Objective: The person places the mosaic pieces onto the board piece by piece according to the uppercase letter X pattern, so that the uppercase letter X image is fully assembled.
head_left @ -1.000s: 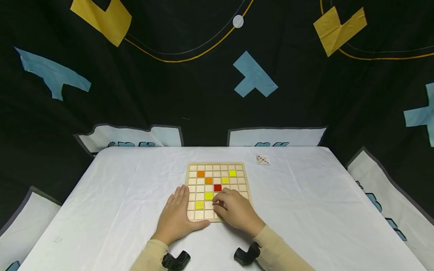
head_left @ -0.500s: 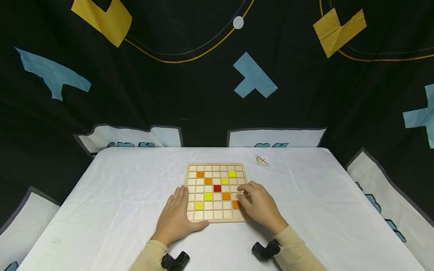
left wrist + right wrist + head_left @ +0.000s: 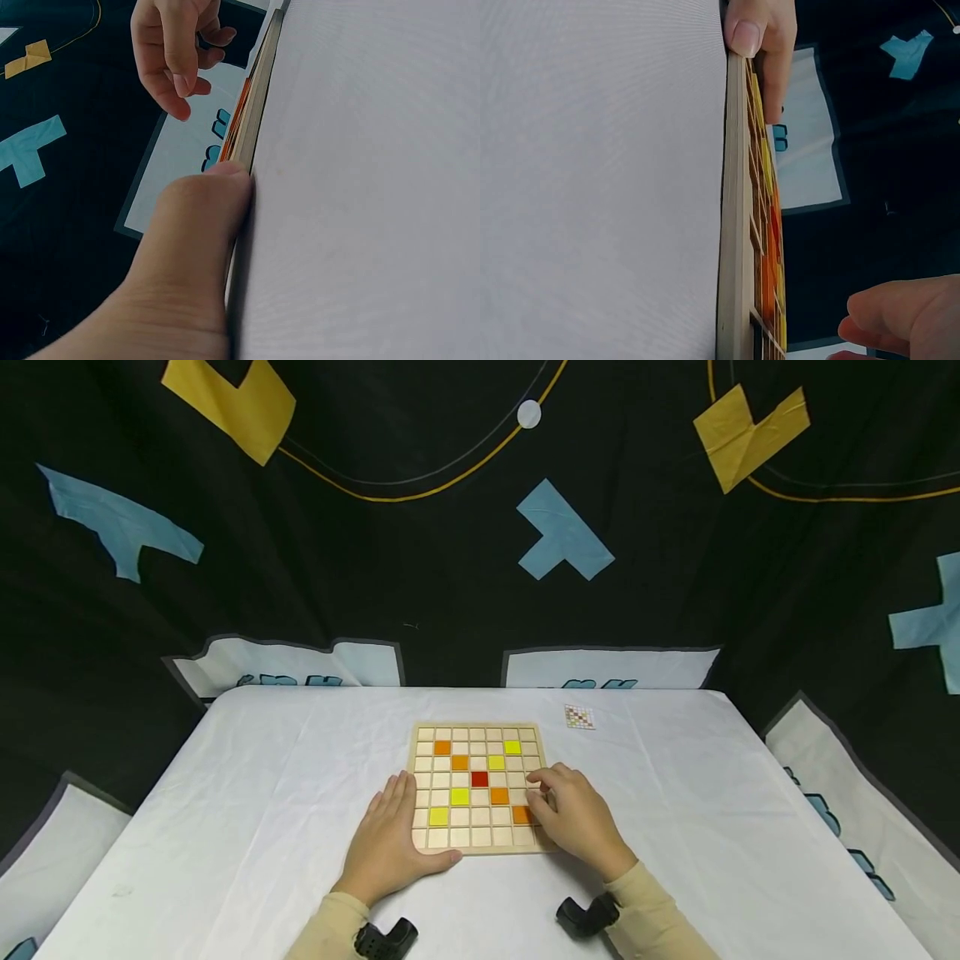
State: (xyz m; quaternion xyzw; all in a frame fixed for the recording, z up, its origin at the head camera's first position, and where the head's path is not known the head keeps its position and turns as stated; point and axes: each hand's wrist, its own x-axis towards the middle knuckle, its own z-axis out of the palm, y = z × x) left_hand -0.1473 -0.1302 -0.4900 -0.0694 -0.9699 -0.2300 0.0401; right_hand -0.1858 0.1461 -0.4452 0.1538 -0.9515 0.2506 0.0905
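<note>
A square wooden grid board (image 3: 495, 850) lies flat on the white table. Colored squares make two crossing diagonals: a red tile (image 3: 480, 779) in the middle, with several orange tiles (image 3: 460, 762) and yellow tiles (image 3: 459, 797) around it. Along the board's left edge lies my left hand (image 3: 386, 839), fingers straight, thumb stretched to the front edge; in the left wrist view that thumb (image 3: 199, 217) touches the rim. My right hand (image 3: 577, 818) hovers over the board's right side, near an orange tile (image 3: 521, 814). Its fingers hang loosely curled, with nothing visible between them.
Behind the board to the right lies a small card (image 3: 580, 717) with a colored grid pattern. White cloth (image 3: 225, 827) covers the table. A black curtain (image 3: 450, 593) with blue and yellow shapes hangs beyond the far edge.
My right hand has moved from the board's middle to its right side, uncovering two orange tiles at lower right. It has stayed about still over the last half second. My left hand keeps its place.
</note>
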